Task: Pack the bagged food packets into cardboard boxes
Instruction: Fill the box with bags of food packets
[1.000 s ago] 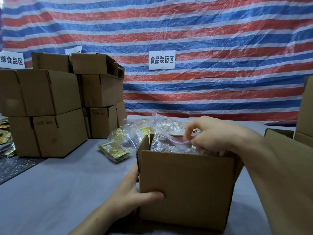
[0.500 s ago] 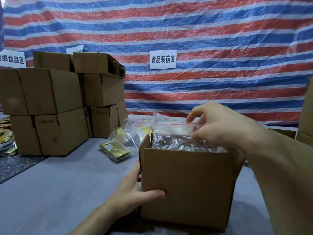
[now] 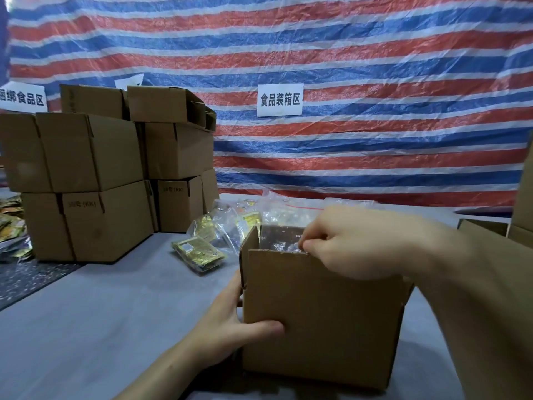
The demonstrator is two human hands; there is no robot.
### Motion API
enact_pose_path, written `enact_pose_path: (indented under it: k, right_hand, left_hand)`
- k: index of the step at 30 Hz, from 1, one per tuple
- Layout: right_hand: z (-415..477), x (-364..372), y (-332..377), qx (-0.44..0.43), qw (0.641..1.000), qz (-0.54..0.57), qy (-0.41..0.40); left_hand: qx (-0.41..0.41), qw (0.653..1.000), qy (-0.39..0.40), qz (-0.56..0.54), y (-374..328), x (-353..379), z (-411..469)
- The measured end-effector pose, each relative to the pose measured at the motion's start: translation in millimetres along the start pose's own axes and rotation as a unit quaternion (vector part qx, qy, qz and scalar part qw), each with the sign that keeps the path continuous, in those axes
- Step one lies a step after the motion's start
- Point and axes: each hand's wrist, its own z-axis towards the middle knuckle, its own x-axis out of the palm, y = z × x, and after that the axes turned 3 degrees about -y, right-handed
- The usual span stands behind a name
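An open cardboard box (image 3: 320, 316) stands on the grey table right in front of me. My left hand (image 3: 230, 321) grips its lower left corner, thumb across the front wall. My right hand (image 3: 346, 241) reaches over the box's top edge, its fingers curled and pinching a clear plastic bag of food packets (image 3: 281, 241) that lies inside the box. Behind the box lies a heap of more clear bagged packets (image 3: 259, 217), and a gold packet bag (image 3: 199, 254) lies flat to its left.
Closed cardboard boxes (image 3: 86, 180) are stacked at the left. More cardboard (image 3: 519, 226) stands at the right edge. A striped tarp with a white sign (image 3: 279, 99) hangs behind the table. Loose packets (image 3: 11, 226) lie at the far left.
My right hand has come down from above the box to its top edge, taking the clear bag deeper inside. My left hand stays on the box corner.
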Motion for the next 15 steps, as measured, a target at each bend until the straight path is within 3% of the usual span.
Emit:
enact_pose_path:
  k: [6, 15]
  right_hand:
    - [21, 12, -4, 0.070, 0.996, 0.036, 0.040]
    - [26, 21, -11, 0.061, 0.982, 0.116, 0.133]
  left_hand:
    - [-0.011, 0.999, 0.008, -0.033, 3, 1, 1]
    - [0.030, 0.999, 0.003, 0.040, 1, -3, -1]
